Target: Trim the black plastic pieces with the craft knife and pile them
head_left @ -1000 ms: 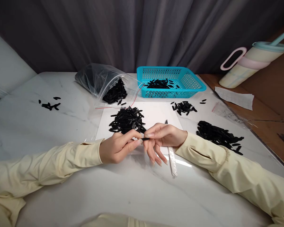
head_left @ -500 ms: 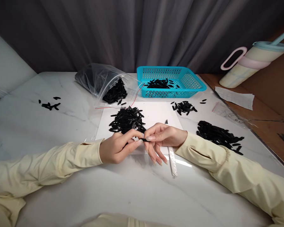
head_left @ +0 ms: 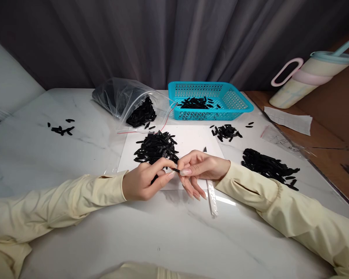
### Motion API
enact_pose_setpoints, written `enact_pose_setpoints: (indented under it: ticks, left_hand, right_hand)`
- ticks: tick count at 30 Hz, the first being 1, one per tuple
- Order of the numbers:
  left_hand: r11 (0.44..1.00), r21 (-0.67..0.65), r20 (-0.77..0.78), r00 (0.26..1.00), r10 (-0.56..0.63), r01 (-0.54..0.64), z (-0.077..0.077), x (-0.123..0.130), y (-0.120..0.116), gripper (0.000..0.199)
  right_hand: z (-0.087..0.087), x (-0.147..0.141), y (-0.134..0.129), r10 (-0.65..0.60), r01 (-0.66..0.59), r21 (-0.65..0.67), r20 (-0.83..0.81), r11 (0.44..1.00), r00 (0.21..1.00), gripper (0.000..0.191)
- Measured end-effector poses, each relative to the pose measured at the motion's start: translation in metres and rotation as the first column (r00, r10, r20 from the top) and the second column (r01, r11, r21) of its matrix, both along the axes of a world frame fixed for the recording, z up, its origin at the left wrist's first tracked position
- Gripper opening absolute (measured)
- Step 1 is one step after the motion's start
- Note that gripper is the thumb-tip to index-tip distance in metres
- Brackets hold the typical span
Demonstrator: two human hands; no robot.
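Note:
Between my two hands is one small black elongated piece (head_left: 176, 170), thin and pointed like a sliver; I cannot make out its exact kind. My left hand (head_left: 149, 179) pinches its left end between thumb and index finger. The thumb and index finger of my right hand (head_left: 198, 170) close on its right end, while the other fingers hang loosely curled. Just behind the left hand, a heap of similar black pieces (head_left: 155, 147) lies on a white sheet (head_left: 192, 137). Partly under my right wrist is a knife with a wrapped white handle (head_left: 211, 197), its dark tip pointing away.
A clear zip bag (head_left: 116, 91) spills black pieces at the back. Beside it stands a blue perforated basket (head_left: 212, 114) holding more. Further piles lie right (head_left: 267, 166), back right (head_left: 227, 132) and left (head_left: 62, 130). A tumbler (head_left: 305, 81) and a paper slip (head_left: 291, 119) are at far right.
The black piece has turned slightly between my fingertips, and more of it shows. The loose fingers of my right hand have risen a little. Everything else looks the same.

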State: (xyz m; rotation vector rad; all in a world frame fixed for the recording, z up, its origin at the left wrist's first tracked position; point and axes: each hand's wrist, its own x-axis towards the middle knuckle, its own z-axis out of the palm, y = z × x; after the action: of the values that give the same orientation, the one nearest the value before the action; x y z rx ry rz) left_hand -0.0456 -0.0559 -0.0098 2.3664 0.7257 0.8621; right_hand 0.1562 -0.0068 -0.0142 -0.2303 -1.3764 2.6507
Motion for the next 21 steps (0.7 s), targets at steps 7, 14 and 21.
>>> enact_pose_setpoints:
  ticks: [7, 14, 21]
  left_hand:
    - [1.0, -0.009, -0.004, 1.0, 0.013, -0.013, -0.0004, -0.0001, 0.0004, 0.016]
    - [0.984, -0.143, 0.019, 0.994, 0.112, -0.108, 0.0008, 0.0011, 0.0011, 0.016]
    - [0.91, -0.303, 0.094, 0.942, 0.323, -0.282, 0.0013, 0.0048, -0.0014, 0.026]
  right_hand:
    - [0.0003, 0.0009, -0.0002, -0.034, 0.034, 0.02, 0.014, 0.999, 0.999, 0.013]
    - [0.001, -0.0008, -0.0013, -0.13, 0.126, 0.076, 0.05, 0.989, 0.99, 0.015]
    - [0.0022, -0.0057, -0.0027, -0.367, 0.354, 0.173, 0.043, 0.919, 0.929, 0.018]
